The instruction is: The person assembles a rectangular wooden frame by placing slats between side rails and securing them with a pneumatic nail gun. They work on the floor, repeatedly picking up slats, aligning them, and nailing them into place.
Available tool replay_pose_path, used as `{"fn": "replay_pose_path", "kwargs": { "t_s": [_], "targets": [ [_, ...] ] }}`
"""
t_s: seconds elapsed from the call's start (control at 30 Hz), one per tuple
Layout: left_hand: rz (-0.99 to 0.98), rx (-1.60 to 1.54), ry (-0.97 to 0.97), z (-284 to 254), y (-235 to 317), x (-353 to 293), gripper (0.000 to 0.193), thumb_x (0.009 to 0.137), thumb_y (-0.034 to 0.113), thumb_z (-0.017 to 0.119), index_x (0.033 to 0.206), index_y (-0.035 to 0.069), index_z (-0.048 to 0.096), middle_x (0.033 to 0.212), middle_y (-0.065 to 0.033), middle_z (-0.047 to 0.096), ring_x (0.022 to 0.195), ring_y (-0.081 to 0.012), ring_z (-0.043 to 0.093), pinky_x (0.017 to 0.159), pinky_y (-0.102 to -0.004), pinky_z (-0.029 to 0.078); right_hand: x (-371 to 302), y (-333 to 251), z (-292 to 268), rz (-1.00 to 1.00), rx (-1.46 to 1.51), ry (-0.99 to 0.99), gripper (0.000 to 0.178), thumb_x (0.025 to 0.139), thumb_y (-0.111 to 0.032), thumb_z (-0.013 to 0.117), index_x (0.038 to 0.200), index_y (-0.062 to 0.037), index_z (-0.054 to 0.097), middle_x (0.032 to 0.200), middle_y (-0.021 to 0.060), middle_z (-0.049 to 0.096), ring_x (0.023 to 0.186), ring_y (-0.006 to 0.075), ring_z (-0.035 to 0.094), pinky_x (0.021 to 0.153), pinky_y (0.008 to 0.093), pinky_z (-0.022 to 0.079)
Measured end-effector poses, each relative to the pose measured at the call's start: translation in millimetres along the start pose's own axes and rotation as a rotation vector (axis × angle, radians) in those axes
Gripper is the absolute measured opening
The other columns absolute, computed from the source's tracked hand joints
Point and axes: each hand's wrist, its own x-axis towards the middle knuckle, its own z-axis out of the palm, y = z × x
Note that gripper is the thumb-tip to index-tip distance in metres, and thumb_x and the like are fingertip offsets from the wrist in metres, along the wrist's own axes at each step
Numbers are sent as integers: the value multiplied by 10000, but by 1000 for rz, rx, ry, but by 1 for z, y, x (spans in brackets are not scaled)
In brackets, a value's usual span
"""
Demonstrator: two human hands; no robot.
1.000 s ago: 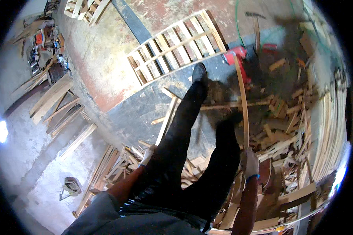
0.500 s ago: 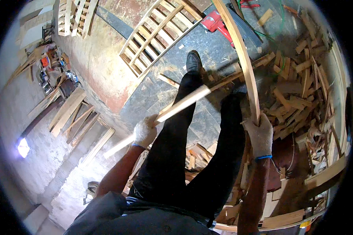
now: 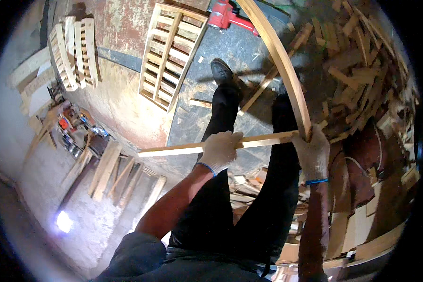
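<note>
My left hand [image 3: 219,151], in a white knit glove with a blue cuff edge, is closed around a straight, pale wooden strip [image 3: 174,149]. This strip lies across in front of my legs, its right end reaching my other hand. My gloved right hand [image 3: 313,152] is closed on the lower end of a longer wooden strip [image 3: 282,56]. That one rises away from me and runs out past the top of the view, looking bent by the lens. The two strips come together at my right hand; whether they touch is hidden by the fingers.
A slatted wooden frame [image 3: 168,51] lies on the floor ahead, with a second slatted frame [image 3: 72,42] farther left. Near the top sits a red tool [image 3: 223,16]. Scrap wood [image 3: 357,77] is heaped at the right. Several boards [image 3: 105,171] lean at the left wall.
My left hand has moved right with the shorter strip, which has turned from a slant to nearly level and now reaches my right hand. The view has swung to the right.
</note>
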Motion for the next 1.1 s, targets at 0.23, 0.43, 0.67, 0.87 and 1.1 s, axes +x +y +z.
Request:
{"fn": "replay_pose_path", "kwargs": {
  "t_s": [0.23,0.43,0.67,0.87,1.1],
  "targets": [
    [-70,-92,-304,7,11,16,317,1000,253,526,1249,137,684,1161,-86,734,1016,-311,712,857,-427,586,-6,34,21,-134,-19,136,380,746,-265,852,956,-35,635,918,166,635,920,411,633,814,497,523],
    [38,-99,-304,7,23,34,428,897,216,538,1298,167,679,1163,-110,733,1006,-328,717,865,-454,589,4,39,15,-417,-89,240,398,736,-256,867,987,-49,637,915,174,639,939,421,630,900,526,492],
    [86,12,-124,-1,47,43,404,813,209,670,1212,201,732,920,-117,742,833,-340,736,721,-486,583,2,52,1,-138,-112,102,387,740,-259,864,929,-40,607,877,171,643,916,417,634,885,514,495],
    [213,156,-110,-41,55,38,413,849,292,720,1218,110,682,878,-141,715,817,-346,727,688,-499,569,-5,44,-8,122,-8,12,404,791,-282,838,1033,-21,647,907,196,677,927,410,652,787,490,523],
    [393,201,-139,-96,51,11,531,911,522,683,1232,99,676,893,-144,714,803,-346,721,676,-482,561,-48,42,16,220,185,200,389,815,-290,818,1027,-13,645,848,196,700,823,364,697,761,472,548]
  ]
}}
